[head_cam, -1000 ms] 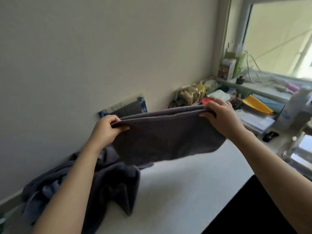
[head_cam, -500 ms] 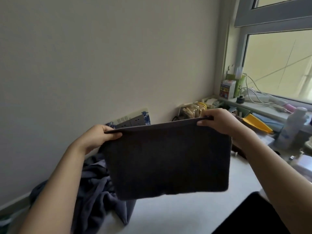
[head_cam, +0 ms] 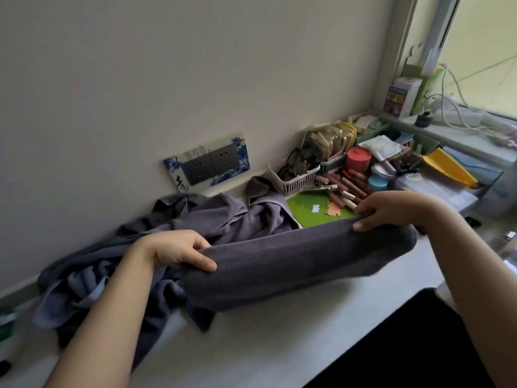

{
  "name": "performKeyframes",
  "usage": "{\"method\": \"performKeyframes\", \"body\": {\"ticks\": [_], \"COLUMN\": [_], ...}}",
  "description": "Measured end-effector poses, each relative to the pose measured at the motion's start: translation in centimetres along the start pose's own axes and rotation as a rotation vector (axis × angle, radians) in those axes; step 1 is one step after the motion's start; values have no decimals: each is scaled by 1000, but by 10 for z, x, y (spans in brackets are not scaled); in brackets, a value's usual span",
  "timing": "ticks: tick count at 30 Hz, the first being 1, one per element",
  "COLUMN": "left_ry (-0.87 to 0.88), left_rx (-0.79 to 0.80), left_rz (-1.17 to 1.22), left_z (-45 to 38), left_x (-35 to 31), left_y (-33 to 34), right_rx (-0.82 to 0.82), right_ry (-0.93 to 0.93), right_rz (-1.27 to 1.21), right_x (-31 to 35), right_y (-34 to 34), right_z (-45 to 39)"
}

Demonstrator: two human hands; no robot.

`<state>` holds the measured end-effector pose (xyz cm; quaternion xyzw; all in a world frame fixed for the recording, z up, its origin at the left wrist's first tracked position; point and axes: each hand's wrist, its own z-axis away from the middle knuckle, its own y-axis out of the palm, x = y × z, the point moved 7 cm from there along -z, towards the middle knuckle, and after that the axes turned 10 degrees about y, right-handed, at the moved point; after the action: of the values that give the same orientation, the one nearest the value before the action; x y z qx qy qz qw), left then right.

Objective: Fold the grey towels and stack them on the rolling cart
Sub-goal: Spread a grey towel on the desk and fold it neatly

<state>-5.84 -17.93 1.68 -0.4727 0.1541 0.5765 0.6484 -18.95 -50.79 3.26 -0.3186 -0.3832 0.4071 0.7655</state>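
A: Where is the folded grey towel (head_cam: 299, 261) right now?

B: Dead centre of view, held up between both hands just over the white surface (head_cam: 251, 345). It sags into a thick doubled band, its upper edge running from about 9 o'clock up toward 3 o'clock.

A: And the grips?

B: The left hand (head_cam: 179, 249) is closed on the towel's left end, thumb lying across the front of the cloth, fingers tucked behind. The right hand (head_cam: 391, 210) is closed on the right end, pinching the top fold, thumb tip pressed on the near face.

A: Is the towel touching the surface?

B: Its lower edge is blurred, so I cannot tell whether it touches or hangs just above.

A: What else is grey?

B: A heap of unfolded grey towels (head_cam: 134, 264) lies crumpled at 9 o'clock from the held one, against the wall and partly behind the left forearm.

A: Behind that?

B: A double wall socket (head_cam: 212, 163) with a blue-and-white frame at 11 o'clock. At 1 o'clock sits a white basket (head_cam: 293, 180) with glasses in it, a red jar (head_cam: 358, 160), a green mat (head_cam: 313, 210) just beyond the towel's top edge, and a yellow folder (head_cam: 450, 166) farther toward 2 o'clock under the window sill.
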Motion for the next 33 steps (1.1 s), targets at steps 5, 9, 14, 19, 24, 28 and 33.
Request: {"method": "performKeyframes", "body": {"ticks": [5,9,14,19,24,28,33], "left_ry": [47,-22,-136,-188,-135,-104,-98], "left_rx": [85,58,-143,-506,-813,-820,-943], "left_rz": [179,195,42,-303,-287,-312,-16], "left_z": [-15,-35,-74,-119,-124,-119,-100], "left_x": [7,19,42,75,87,95,118], "left_y": [-2,-10,-15,-5,0,12,41], "right_rx": [237,228,54,-160,-444,-530,-438], "right_ry": [-9,41,108,198,292,165,138], "right_rz": [-131,-103,-30,43,54,18,-18], "right_x": [-2,-9,-19,-29,-45,-30,-10], "right_y": [-5,-8,7,48,66,93,147], "right_z": [-3,-31,-85,-137,-156,-143,-129]}}
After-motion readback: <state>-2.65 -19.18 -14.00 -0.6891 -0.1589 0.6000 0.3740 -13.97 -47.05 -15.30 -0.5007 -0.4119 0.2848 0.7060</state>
